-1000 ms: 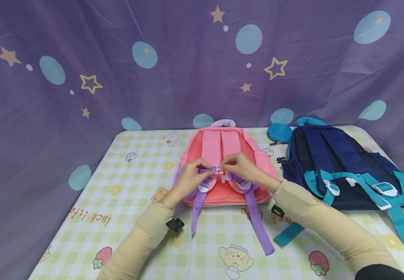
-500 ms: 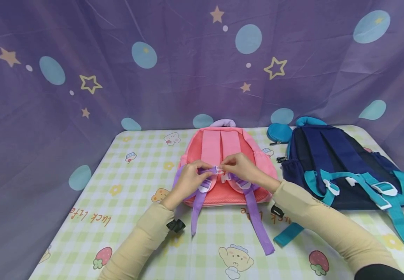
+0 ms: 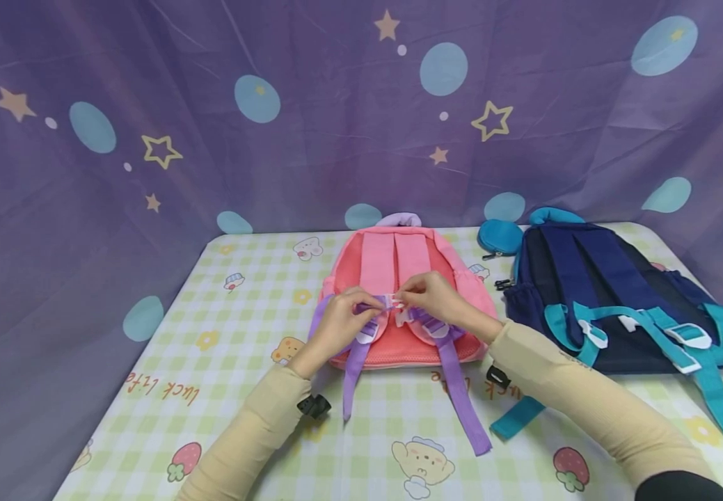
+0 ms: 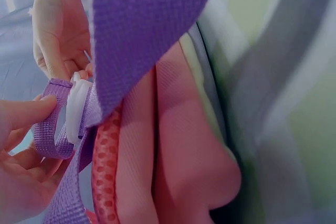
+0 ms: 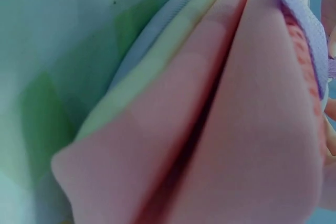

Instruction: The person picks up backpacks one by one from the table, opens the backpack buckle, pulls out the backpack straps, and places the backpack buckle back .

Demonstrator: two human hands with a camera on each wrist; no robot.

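Observation:
A pink backpack (image 3: 411, 356) lies on the table with its mesh back and shoulder straps facing up. Over its middle, my left hand (image 3: 341, 319) pinches a purple strap (image 4: 46, 142) close to a white plastic buckle (image 3: 390, 301). My right hand (image 3: 434, 298) pinches the prong end at the buckle's right side, its fingertips partly covering it. Another white buckle piece (image 3: 401, 317) sits just below those fingers. Two purple strap tails (image 3: 461, 403) hang down over the table. The right wrist view is mostly filled by the backpack's pink side (image 5: 262, 103).
On the right lies a navy backpack (image 3: 618, 348) with teal straps (image 3: 714, 390) and white buckles, one strap end reaching toward my right forearm. A round teal pouch (image 3: 500, 238) rests beside it. Behind the checked tablecloth (image 3: 248, 376) hangs a purple curtain (image 3: 336, 160).
The right fingers have shifted slightly to the right, and a bit more of the white prongs shows between my hands. The left hand and both backpacks look almost unmoved.

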